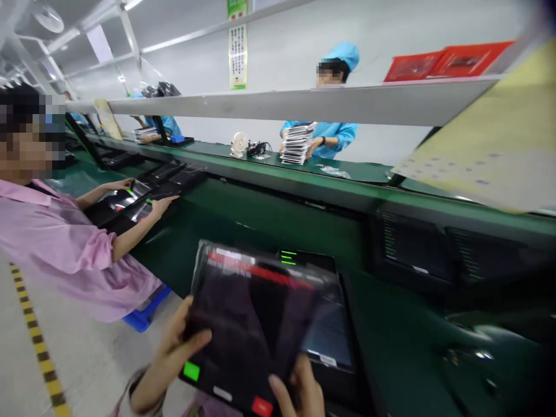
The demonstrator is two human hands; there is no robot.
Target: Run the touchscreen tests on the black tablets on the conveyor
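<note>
Between my two hands I hold up a tablet, tilted toward me, its dark screen showing a red band on top and green and red patches at the bottom corners. My left hand grips its left edge, thumb on the front. At the lower right, my right hand grips the edge with the thumb near the red patch. Behind it, partly covered, a second tablet with green text lines rests on the green bench.
Two more dark tablets with green text, one a black tablet, lie to the right. A pink-sleeved person handles tablets at the left. Across the bench, a person in blue holds a stack of thin panels. A shelf spans above.
</note>
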